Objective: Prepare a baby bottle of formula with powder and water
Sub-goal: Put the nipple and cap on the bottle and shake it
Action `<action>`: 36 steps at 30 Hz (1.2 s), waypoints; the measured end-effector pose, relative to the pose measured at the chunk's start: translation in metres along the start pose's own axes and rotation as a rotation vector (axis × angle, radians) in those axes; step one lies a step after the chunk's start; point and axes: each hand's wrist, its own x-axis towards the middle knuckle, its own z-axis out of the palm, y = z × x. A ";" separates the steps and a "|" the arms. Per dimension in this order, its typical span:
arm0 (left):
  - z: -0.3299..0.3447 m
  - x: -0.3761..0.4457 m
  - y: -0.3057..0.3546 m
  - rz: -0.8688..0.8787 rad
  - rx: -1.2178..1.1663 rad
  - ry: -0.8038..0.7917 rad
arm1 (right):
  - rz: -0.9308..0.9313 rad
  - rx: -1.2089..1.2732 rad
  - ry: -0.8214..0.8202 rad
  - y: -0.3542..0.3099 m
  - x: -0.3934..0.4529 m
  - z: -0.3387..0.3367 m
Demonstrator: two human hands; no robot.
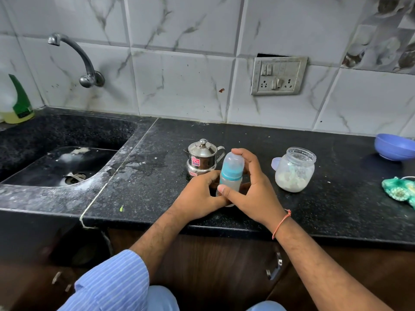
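Observation:
A small baby bottle (231,173) with a teal collar and a clear dome cap stands upright on the black counter (157,187), near its front edge. My left hand (198,196) wraps its lower body from the left. My right hand (251,189) grips it from the right, fingers curled over the cap and thumb across the front. Just behind the bottle sits a lidded steel pot (202,157). An open clear jar (294,169) of white powder stands to the right, its pale lid (275,163) lying beside it.
A black sink (62,162) with a wall tap (83,61) lies to the left, a dish-soap bottle (15,102) at its far corner. A blue bowl (394,147) and a green scrubber (399,191) sit at the right. A switch socket (278,75) is on the tiled wall.

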 end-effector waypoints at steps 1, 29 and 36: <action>0.000 0.000 0.000 0.001 0.005 0.000 | -0.005 -0.003 0.018 0.000 -0.001 0.003; 0.001 -0.001 0.007 -0.043 0.063 -0.031 | 0.019 0.041 0.108 0.003 -0.007 0.015; -0.004 -0.005 0.008 0.034 -0.088 -0.056 | 0.111 -0.022 0.019 -0.005 -0.012 0.004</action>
